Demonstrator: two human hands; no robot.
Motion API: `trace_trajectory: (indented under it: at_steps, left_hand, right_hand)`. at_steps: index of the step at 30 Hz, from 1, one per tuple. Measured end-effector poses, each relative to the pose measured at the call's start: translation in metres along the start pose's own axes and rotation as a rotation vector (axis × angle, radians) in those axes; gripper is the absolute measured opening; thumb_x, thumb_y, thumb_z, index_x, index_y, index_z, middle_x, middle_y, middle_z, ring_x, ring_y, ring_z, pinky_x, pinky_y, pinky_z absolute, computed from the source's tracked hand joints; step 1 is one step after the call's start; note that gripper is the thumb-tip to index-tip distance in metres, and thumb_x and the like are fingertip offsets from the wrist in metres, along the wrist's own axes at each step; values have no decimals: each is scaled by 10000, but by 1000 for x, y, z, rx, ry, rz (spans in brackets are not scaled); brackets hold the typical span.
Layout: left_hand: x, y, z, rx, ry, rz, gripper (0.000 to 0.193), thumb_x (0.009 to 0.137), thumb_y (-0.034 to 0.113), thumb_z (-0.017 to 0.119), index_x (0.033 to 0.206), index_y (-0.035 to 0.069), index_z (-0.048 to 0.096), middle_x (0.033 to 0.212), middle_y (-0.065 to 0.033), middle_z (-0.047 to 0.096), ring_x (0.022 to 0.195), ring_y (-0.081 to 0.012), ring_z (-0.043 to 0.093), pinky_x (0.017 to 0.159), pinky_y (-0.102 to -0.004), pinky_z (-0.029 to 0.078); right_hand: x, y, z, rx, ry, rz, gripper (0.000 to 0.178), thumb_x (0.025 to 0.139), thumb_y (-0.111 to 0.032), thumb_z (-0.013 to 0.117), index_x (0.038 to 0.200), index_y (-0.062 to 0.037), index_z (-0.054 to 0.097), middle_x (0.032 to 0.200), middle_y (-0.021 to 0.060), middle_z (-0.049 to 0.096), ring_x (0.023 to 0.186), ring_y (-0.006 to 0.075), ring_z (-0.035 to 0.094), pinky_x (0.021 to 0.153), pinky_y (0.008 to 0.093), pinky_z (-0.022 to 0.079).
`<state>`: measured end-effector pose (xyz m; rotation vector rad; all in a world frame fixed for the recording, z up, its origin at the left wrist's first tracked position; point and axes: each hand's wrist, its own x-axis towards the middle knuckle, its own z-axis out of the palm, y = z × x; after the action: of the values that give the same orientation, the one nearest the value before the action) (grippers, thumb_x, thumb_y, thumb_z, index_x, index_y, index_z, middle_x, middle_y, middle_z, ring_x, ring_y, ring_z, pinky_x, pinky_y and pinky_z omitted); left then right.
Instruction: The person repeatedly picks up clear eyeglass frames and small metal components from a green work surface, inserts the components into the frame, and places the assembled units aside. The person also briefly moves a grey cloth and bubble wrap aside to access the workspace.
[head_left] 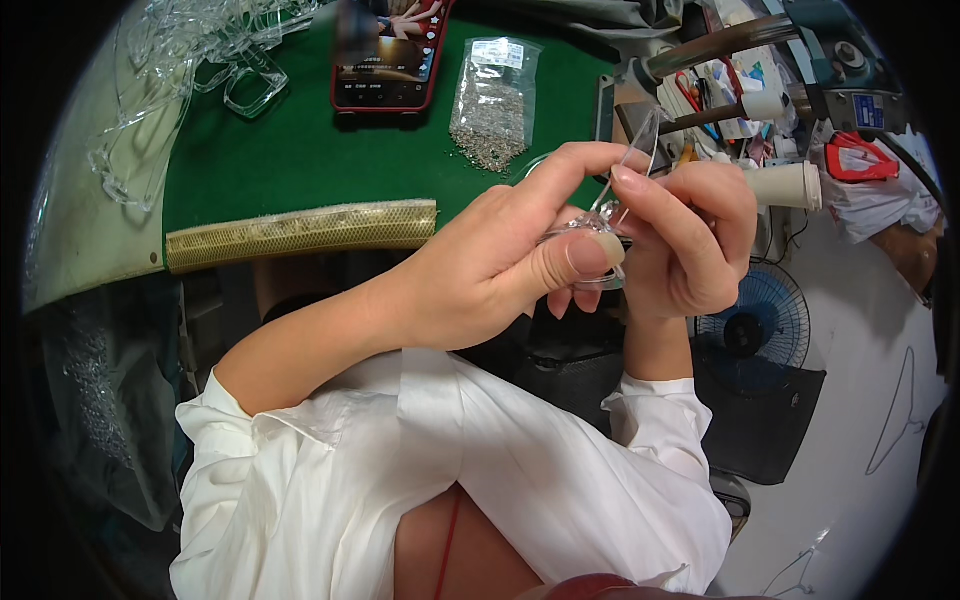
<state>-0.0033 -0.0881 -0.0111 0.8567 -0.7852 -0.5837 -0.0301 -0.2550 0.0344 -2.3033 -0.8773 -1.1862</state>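
Observation:
Above my lap, in front of the bench edge, both hands hold a clear plastic eyeglass frame [606,212]. My left hand [490,255] grips the frame, its thumb pressed on top near the joint and its fingers behind. With curled fingers, my right hand [695,235] pinches the clear piece that sticks up from the frame like a temple arm [638,155]. Much of the frame is hidden by fingers. On the green bench top beyond, an open clear bag [493,98] spills tiny metal-coloured pieces [490,142].
A heap of clear eyeglass frames [215,50] lies at the far left. Near it are a phone [385,80] and a gold mesh-covered strip [300,235] along the bench edge. At right stand a bench machine [850,55], a pale cup [785,187] and a blue fan [755,318].

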Motion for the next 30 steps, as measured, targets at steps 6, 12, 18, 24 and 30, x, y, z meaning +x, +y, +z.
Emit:
trace_trajectory:
  at_steps: [6,12,18,24,30]
  left_hand:
    - [2,1,-1,35,-8,-7,529,976,365,471,1355,31,313,715,-81,583,630,-144,582,557,-263,466]
    - [5,-3,-5,246,33,60,565,957,392,497,1365,56,295,720,-97,610,617,-189,613,564,-282,480]
    - [30,-18,-8,453,115,178,624,943,422,502,1381,51,258,887,-184,660,788,-385,653,690,-377,500]
    - [80,-35,3,812,83,367,533,934,289,535,1360,41,333,960,-196,630,949,-377,590,746,-431,475]
    - [125,-46,13,1348,-84,292,181,883,190,592,846,18,551,714,-136,615,663,-329,611,555,-412,471]
  right_hand:
    - [-2,2,-2,-2,-5,-6,401,523,-71,768,922,-104,745,761,-12,527,615,120,465,510,242,329]
    - [-3,-1,-3,-58,4,67,347,579,-83,787,921,-76,734,772,7,537,624,134,483,517,249,360]
    - [-22,6,-7,489,34,567,218,867,-198,659,934,8,682,900,64,554,721,143,538,644,222,424]
    - [-23,26,-24,739,192,832,173,884,-125,632,950,31,669,918,30,558,809,115,548,712,216,428]
    - [-32,84,-71,626,136,843,175,872,-136,645,943,24,653,888,10,570,861,99,513,812,231,375]
